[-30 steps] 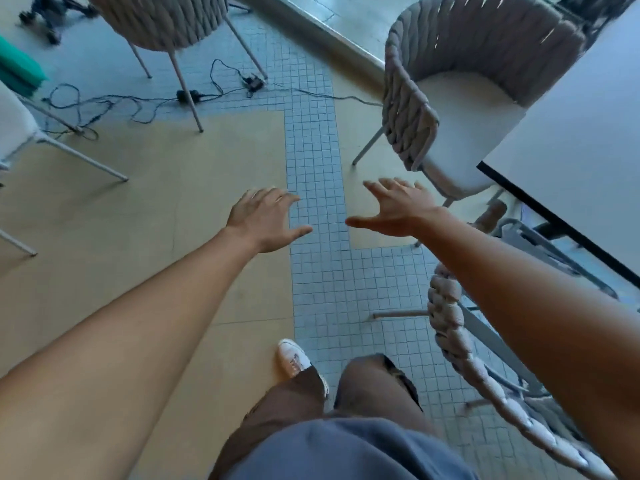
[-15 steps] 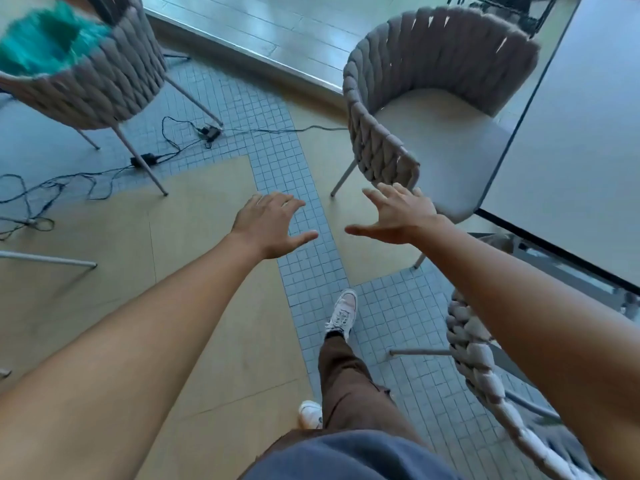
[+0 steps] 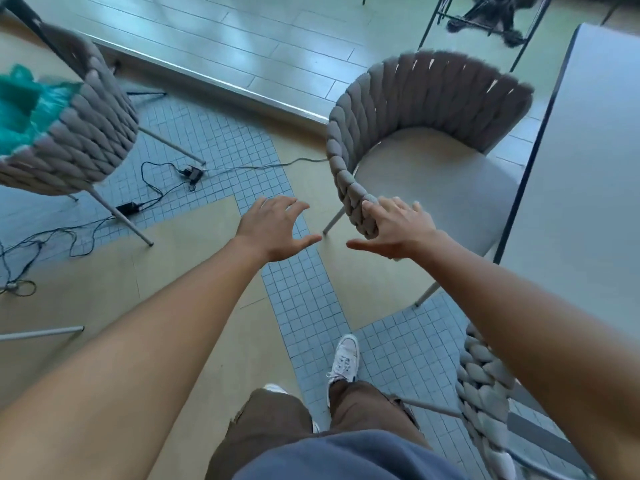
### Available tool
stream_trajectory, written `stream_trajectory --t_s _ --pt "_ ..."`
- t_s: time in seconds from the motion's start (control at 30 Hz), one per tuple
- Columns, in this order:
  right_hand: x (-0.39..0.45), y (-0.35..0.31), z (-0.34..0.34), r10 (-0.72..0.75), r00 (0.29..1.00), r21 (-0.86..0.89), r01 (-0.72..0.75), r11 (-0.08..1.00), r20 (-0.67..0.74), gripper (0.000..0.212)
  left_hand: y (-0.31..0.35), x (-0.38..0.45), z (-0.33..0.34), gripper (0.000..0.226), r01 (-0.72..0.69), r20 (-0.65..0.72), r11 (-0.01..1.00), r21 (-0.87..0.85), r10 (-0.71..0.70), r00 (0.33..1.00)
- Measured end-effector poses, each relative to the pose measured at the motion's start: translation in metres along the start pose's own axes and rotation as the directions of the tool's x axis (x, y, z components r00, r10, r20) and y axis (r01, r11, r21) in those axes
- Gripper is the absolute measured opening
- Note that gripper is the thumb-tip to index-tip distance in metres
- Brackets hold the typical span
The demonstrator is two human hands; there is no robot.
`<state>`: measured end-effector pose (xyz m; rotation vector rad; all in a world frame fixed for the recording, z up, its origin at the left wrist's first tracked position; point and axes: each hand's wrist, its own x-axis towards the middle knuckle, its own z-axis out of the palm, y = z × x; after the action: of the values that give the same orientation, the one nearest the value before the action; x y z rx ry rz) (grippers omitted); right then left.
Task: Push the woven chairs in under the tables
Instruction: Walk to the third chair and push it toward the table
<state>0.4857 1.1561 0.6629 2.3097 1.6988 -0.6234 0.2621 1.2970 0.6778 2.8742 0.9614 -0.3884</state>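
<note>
Reaching forward, the right hand (image 3: 398,226) spreads its fingers (image 3: 372,207) open at the near armrest end of the grey braided-rope chair with a pale seat cushion (image 3: 426,140), apparently touching it. The left hand (image 3: 277,230) hovers open, empty, just left. The chair's seat edge sits beside the grey tabletop (image 3: 588,174).

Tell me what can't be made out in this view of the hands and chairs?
Head view only:
- Whether the right hand touches the woven chair: the hand covers the contact.
- The table: cut off by the right edge.
- The teal thing in the left chair: blurred, cropped.
</note>
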Motion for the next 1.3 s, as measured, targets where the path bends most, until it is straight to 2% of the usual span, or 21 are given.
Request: stream_trajectory --t_s 0.3,0.53,0.67,0.77,0.87,1.0,1.13,1.23,1.3 --pt "0.051 0.014 -0.018 0.123 0.992 0.079 -0.123 0.989 -0.002 0.107 -0.026 0.101 -0.023 0.081 -0.176 -0.015 0.984 0.033 0.176 0.984" --pt "0.096 0.011 -0.023 0.302 0.953 0.145 -0.304 0.942 0.042 0.109 -0.052 0.201 -0.027 0.078 -0.401 0.015 0.914 0.061 0.401 0.916" --pt "0.120 -0.001 -0.024 0.464 0.880 0.253 -0.473 0.844 0.097 0.109 -0.071 0.256 -0.027 0.081 -0.540 0.055 0.839 0.069 0.538 0.841" --pt "0.135 -0.012 -0.025 0.533 0.830 0.308 -0.557 0.771 0.166 0.112 -0.086 0.284 -0.025 0.082 -0.635 0.091 0.767 0.089 0.629 0.772" --pt "0.148 -0.024 -0.020 0.589 0.780 0.355 -0.622 0.698 0.209 0.115 -0.095 0.313 -0.024 0.079 -0.736 0.130 0.666 0.120 0.724 0.677" --pt "0.166 -0.038 -0.007 0.631 0.737 0.395 -0.669 0.630 0.241 0.119 -0.090 0.345 -0.015 0.076 -0.840 0.162 0.515 0.171 0.826 0.539" --pt "0.187 -0.041 0.013 0.656 0.722 0.409 -0.679 0.610 0.219 0.119 -0.075 0.373 0.000 0.081 -0.918 0.236 0.345 0.197 0.892 0.385" --pt "0.206 -0.037 0.035 0.651 0.721 0.406 -0.682 0.609 0.236 0.117 -0.061 0.388 0.021 0.087 -0.937 0.323 0.252 0.240 0.890 0.322" --pt "0.217 -0.034 0.049 0.661 0.707 0.403 -0.698 0.592 0.252 0.111 -0.055 0.391 0.039 0.087 -0.931 0.347 0.222 0.289 0.882 0.318"
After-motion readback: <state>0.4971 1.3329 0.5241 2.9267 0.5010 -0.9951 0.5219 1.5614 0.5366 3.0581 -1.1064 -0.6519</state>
